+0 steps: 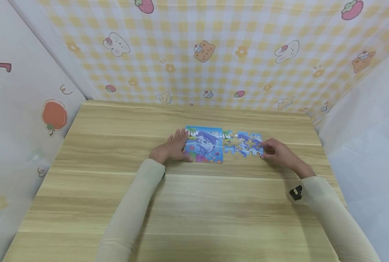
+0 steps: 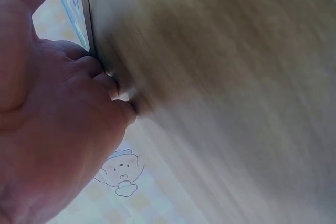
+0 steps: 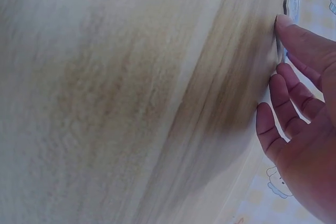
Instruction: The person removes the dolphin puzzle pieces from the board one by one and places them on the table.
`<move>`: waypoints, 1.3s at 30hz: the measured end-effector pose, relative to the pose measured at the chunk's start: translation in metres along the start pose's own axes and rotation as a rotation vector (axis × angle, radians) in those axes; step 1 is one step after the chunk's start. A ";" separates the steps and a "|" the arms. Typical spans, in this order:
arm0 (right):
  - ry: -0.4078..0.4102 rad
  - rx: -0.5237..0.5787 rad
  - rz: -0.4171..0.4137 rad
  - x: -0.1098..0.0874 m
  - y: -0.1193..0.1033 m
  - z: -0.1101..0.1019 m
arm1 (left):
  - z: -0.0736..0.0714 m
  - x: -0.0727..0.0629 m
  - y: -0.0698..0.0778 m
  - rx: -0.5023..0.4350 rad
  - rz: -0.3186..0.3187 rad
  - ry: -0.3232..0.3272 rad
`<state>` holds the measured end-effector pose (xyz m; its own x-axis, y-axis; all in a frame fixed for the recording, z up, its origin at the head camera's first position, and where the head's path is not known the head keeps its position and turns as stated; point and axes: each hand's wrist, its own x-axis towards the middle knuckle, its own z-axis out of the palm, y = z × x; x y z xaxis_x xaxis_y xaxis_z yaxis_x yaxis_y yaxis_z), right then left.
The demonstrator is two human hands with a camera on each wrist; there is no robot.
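A square picture board (image 1: 209, 145) with dolphins, a palm tree and corals lies flat on the wooden table. My left hand (image 1: 174, 147) rests at its left side, fingers spread along the upper left edge and thumb by the lower edge. Beside the board's right edge lie dolphin jigsaw pieces (image 1: 244, 137), partly joined, with gaps among them. My right hand (image 1: 277, 154) pinches a puzzle piece at the right end of this group between thumb and index finger. In the right wrist view the thumb (image 3: 304, 38) is at the puzzle's edge; the other fingers are bent near the table.
The wooden table (image 1: 194, 211) extends around the puzzle and towards me. A yellow checked curtain (image 1: 181, 72) hangs behind its far edge, and pale printed sheets (image 1: 17, 120) stand at the sides. A black clip (image 1: 296, 193) is on the right sleeve.
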<state>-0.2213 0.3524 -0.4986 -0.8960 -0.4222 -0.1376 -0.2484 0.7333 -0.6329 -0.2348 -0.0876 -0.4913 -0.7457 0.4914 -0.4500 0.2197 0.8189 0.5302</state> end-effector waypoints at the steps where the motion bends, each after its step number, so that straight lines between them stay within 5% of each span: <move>1: -0.002 -0.005 0.003 0.000 -0.001 0.000 | 0.000 0.000 0.000 -0.003 -0.003 -0.001; 11: 0.019 -0.015 0.010 -0.001 -0.002 0.001 | -0.001 -0.001 0.001 -0.001 -0.004 -0.009; 21: 0.191 -0.130 0.016 0.005 -0.007 0.008 | 0.000 0.000 0.000 -0.008 -0.003 -0.004; 39: 0.155 -0.124 -0.048 0.023 -0.045 0.029 | 0.001 -0.002 0.002 0.011 -0.015 0.005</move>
<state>-0.2200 0.2946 -0.4951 -0.9256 -0.3781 0.0159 -0.3272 0.7786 -0.5356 -0.2325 -0.0869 -0.4901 -0.7517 0.4778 -0.4545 0.2157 0.8294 0.5153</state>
